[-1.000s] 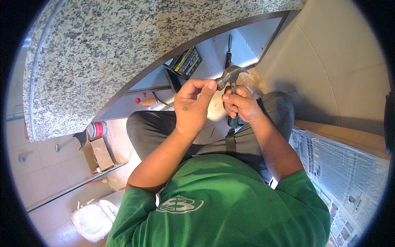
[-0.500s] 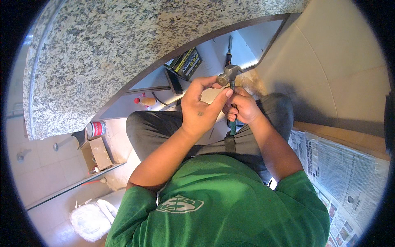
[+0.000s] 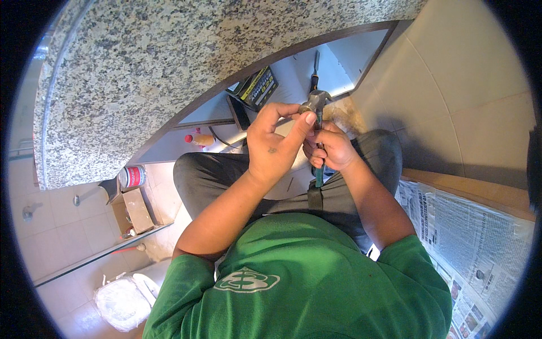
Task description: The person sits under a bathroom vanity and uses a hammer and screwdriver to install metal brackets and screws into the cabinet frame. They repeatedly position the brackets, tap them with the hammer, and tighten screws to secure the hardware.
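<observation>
Head view: a speckled stone tabletop (image 3: 169,68) curves over an open cupboard (image 3: 364,53), beside beige tiles (image 3: 440,79). In front, the right hand (image 3: 334,148) has its grip wrapped round the handle of a claw hammer (image 3: 319,100). The left hand (image 3: 271,144) has finger and thumb nearly together by the hammer's face; I can't tell if they pinch it. The black box (image 3: 261,90) has yellow and white words, the can (image 3: 134,177) a red label, the newspaper (image 3: 471,237) tiny print.

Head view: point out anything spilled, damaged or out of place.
One thing: a blotchy brown patch below the white-walled open cabinet, just beyond the bare right hand holding the steel-headed claw hammer, stands out against the smooth beige tiles. Stain, dirt or damage, I cannot tell.
</observation>
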Demonstrator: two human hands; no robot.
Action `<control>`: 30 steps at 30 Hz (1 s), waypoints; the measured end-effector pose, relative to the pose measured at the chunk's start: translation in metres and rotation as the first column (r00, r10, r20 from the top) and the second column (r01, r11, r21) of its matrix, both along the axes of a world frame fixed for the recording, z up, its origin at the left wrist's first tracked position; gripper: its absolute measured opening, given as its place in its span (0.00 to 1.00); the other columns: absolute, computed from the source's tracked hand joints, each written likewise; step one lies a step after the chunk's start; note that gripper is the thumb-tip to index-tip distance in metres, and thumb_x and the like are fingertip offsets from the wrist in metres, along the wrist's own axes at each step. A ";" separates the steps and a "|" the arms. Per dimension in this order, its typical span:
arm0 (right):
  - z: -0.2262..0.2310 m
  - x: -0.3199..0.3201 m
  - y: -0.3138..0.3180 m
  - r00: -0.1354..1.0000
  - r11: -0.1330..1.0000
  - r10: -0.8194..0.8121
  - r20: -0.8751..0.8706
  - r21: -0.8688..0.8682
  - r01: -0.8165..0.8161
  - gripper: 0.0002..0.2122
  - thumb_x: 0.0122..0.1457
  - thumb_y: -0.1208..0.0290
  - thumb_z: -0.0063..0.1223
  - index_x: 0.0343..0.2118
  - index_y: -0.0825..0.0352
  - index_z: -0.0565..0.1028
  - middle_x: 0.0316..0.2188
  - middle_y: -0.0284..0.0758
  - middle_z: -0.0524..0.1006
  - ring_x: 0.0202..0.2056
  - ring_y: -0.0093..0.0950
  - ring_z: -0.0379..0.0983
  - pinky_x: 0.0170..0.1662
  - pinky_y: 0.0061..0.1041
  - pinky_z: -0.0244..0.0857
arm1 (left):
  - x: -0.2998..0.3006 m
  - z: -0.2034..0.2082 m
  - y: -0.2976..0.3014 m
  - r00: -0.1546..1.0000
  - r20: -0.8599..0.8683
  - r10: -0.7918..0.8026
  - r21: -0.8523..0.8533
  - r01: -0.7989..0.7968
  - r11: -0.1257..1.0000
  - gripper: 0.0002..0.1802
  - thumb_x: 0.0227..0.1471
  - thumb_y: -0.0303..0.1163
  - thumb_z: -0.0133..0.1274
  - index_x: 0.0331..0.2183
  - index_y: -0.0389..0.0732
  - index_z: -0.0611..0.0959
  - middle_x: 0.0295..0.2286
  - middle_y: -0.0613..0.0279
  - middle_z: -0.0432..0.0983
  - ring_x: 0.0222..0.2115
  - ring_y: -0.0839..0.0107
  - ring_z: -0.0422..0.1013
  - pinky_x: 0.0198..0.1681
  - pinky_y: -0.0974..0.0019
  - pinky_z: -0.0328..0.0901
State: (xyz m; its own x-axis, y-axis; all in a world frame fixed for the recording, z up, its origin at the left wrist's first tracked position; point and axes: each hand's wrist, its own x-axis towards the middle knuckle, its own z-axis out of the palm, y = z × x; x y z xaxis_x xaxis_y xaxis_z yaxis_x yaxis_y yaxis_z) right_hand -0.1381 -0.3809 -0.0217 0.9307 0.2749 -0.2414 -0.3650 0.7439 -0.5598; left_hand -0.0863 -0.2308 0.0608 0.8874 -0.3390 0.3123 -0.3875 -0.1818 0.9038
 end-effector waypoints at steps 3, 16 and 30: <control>-0.004 0.001 0.000 1.000 0.998 0.017 0.006 -0.055 -0.017 0.02 0.58 0.74 0.51 0.32 0.64 0.71 0.17 0.29 0.64 0.12 0.19 0.57 0.14 0.24 0.56 | 0.002 0.005 -0.001 1.000 -0.013 0.004 0.047 -0.003 0.999 0.14 0.53 0.35 0.65 0.32 0.34 0.81 0.29 0.61 0.80 0.32 0.77 0.72 0.38 0.72 0.66; -0.009 0.015 -0.006 0.896 0.960 -0.269 -0.354 -0.025 0.279 0.17 0.66 0.55 0.49 0.24 0.57 0.64 0.12 0.25 0.57 0.15 0.23 0.57 0.21 0.25 0.53 | 0.003 -0.113 0.019 0.915 -0.352 -0.200 0.031 0.225 0.974 0.12 0.60 0.30 0.55 0.43 0.35 0.76 0.30 0.65 0.75 0.30 0.78 0.70 0.34 0.71 0.65; -0.051 0.031 -0.006 0.838 0.777 -0.525 -0.151 -0.486 0.400 0.13 0.63 0.63 0.55 0.46 0.63 0.71 0.30 0.31 0.75 0.34 0.24 0.70 0.38 0.24 0.62 | -0.031 -0.126 0.021 0.656 -0.720 -0.224 0.046 0.368 0.929 0.14 0.63 0.41 0.52 0.34 0.38 0.73 0.19 0.65 0.70 0.19 0.75 0.68 0.24 0.69 0.63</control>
State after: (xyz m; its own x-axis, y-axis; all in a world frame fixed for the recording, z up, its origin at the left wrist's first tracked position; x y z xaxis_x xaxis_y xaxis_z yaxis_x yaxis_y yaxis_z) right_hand -0.1073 -0.3867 -0.0724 0.7997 -0.3586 -0.4815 -0.2166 0.5758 -0.7884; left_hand -0.1171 -0.2102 -0.0653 0.6636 -0.6060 -0.4385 0.2743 -0.3483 0.8964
